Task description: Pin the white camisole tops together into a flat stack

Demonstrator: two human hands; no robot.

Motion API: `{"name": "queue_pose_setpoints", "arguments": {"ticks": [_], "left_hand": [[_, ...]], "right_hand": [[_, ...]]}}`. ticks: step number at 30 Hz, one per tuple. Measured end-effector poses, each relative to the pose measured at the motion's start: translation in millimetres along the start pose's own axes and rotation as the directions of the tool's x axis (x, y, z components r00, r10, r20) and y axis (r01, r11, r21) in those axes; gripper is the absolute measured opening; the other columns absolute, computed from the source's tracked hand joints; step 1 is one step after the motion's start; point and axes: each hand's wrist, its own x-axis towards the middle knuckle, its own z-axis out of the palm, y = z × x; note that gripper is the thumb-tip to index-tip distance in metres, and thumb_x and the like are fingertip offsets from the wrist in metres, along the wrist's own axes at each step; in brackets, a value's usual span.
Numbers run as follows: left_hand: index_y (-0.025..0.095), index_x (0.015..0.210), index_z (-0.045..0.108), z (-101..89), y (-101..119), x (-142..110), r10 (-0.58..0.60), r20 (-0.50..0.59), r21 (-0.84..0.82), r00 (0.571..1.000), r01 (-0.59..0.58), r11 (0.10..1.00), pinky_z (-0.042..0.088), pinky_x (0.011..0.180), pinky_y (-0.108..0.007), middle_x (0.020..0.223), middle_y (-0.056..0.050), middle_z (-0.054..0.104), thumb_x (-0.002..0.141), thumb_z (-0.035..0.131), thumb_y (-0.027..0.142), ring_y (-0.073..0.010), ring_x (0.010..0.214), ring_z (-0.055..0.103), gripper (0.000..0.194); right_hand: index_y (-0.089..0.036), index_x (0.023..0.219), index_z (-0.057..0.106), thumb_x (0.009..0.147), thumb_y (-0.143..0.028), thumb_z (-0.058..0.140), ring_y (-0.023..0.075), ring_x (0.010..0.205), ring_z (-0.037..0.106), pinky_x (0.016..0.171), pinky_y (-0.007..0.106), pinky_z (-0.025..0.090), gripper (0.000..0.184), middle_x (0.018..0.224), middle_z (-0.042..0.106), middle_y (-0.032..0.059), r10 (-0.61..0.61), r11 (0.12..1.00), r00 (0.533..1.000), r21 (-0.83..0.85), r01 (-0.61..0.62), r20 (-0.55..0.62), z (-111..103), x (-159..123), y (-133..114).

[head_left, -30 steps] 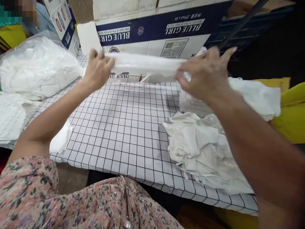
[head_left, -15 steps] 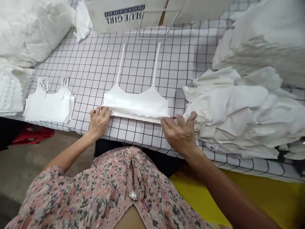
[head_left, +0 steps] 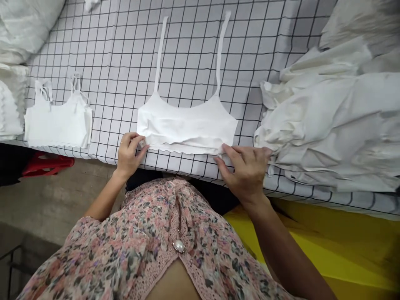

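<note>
A white cropped camisole (head_left: 187, 121) lies flat before me, its two thin straps stretched out toward the far side. Its bottom hem is wavy, with loose creases just above it. At the lower left corner, my left hand (head_left: 129, 154) pinches the hem between thumb and fingers. My right hand (head_left: 245, 171) grips the lower right corner, index finger on top and thumb at the near edge. To the left sits a neat stack of similar white camisoles (head_left: 58, 125), straps folded in loops.
A heap of loose white garments (head_left: 328, 133) covers the right side of the checked tablecloth (head_left: 125, 54). More white pieces (head_left: 11, 100) and a big white bundle (head_left: 25, 29) are at the left. A red stool (head_left: 46, 163) stands below; yellow material (head_left: 312, 246) hangs at lower right.
The view has tipped downward, so the carton at the back is out of sight. The camisole's hem now lies flatter and lower, and my right thumb has come to its near edge.
</note>
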Motion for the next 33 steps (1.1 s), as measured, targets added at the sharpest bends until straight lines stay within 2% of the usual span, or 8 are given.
{"name": "queue_pose_setpoints", "arguments": {"ticks": [7,10,13,16,19,23,27,33], "left_hand": [[0.024,0.108,0.075,0.1,-8.4,3.3,0.052,0.065,0.052,0.997,-0.056,0.997,0.064,0.089,-0.039,0.108,-0.009,0.078,0.107,0.069,0.027,-0.0224,0.101,0.074,0.006],[0.024,0.103,0.072,-1.3,-10.8,4.6,0.056,0.067,0.028,0.996,-0.058,0.998,0.063,0.086,-0.038,0.103,-0.008,0.078,0.108,0.063,0.021,-0.0221,0.097,0.074,0.01],[0.023,0.104,0.068,-11.2,-11.5,0.8,0.018,0.064,-0.041,0.998,-0.015,0.999,0.063,0.087,-0.038,0.105,-0.009,0.076,0.107,0.06,0.02,-0.0227,0.1,0.073,0.009],[0.025,0.1,0.066,-28.4,-9.2,-0.4,-0.056,0.12,-0.112,0.991,0.069,0.991,0.062,0.091,-0.04,0.103,-0.007,0.075,0.105,0.065,0.024,-0.0227,0.101,0.072,0.006],[0.026,0.101,0.067,-38.5,-7.5,15.5,-0.11,0.088,-0.181,0.99,0.125,0.976,0.061,0.09,-0.039,0.104,-0.006,0.076,0.105,0.068,0.027,-0.0218,0.101,0.073,0.005],[0.027,0.121,0.07,-25.3,-19.5,63.0,0.015,0.181,-0.148,0.983,0.013,0.989,0.058,0.101,-0.045,0.125,-0.007,0.079,0.109,0.058,0.027,-0.0235,0.114,0.072,0.017],[0.026,0.131,0.069,-0.9,-45.7,105.4,0.118,0.427,-0.141,0.896,-0.063,0.988,0.054,0.103,-0.05,0.115,-0.008,0.078,0.103,0.063,0.029,-0.0268,0.106,0.068,0.028],[0.025,0.093,0.072,3.1,-70.8,124.6,0.078,0.546,-0.188,0.834,0.031,0.982,0.057,0.092,-0.046,0.104,-0.008,0.068,0.086,0.08,0.033,-0.0276,0.102,0.062,0.014]], "right_hand": [[-0.014,0.142,0.069,0.099,-0.047,0.073,0.0377,0.113,0.066,0.105,0.056,0.052,0.054,0.117,0.072,0.0201,0.034,0.999,0.986,0.019,-0.031,-0.164,6.2,12.0,-1.2],[-0.021,0.11,0.076,0.105,-0.04,0.062,0.0351,0.104,0.067,0.104,0.057,0.049,0.024,0.098,0.076,0.0136,0.058,0.998,0.996,-0.015,-0.059,-0.069,6.2,17.7,-3.4],[-0.025,0.092,0.073,0.104,-0.031,0.056,0.0332,0.103,0.069,0.112,0.063,0.046,0.021,0.092,0.076,0.0108,0.049,0.998,0.996,-0.032,-0.052,-0.076,-0.3,11.9,-4.6],[-0.026,0.1,0.074,0.102,-0.026,0.056,0.0325,0.106,0.072,0.117,0.064,0.046,0.018,0.103,0.079,0.0119,-0.024,0.999,0.992,-0.031,0.02,-0.122,-12.4,0.4,-4.7],[-0.023,0.111,0.073,0.103,-0.027,0.054,0.0312,0.1,0.075,0.108,0.058,0.055,0.021,0.106,0.079,0.014,-0.042,0.997,0.981,0.063,0.055,-0.188,-20.1,4.4,-4.3],[-0.021,0.12,0.074,0.111,-0.033,0.043,0.0317,0.116,0.073,0.109,0.054,0.056,0.035,0.119,0.079,0.0151,0.035,0.992,0.999,0.125,-0.032,-0.023,-10.2,47.6,0.1],[-0.017,0.127,0.073,0.11,-0.035,0.041,0.0336,0.123,0.064,0.116,0.057,0.05,0.041,0.126,0.074,0.0169,-0.004,0.991,0.995,0.135,-0.01,0.104,12.3,91.2,14.4],[-0.023,0.104,0.069,0.103,-0.042,0.056,0.0352,0.111,0.056,0.109,0.059,0.047,0.023,0.105,0.069,0.016,0.057,0.993,0.982,0.09,-0.074,0.18,23.1,98.5,35.9]]}}
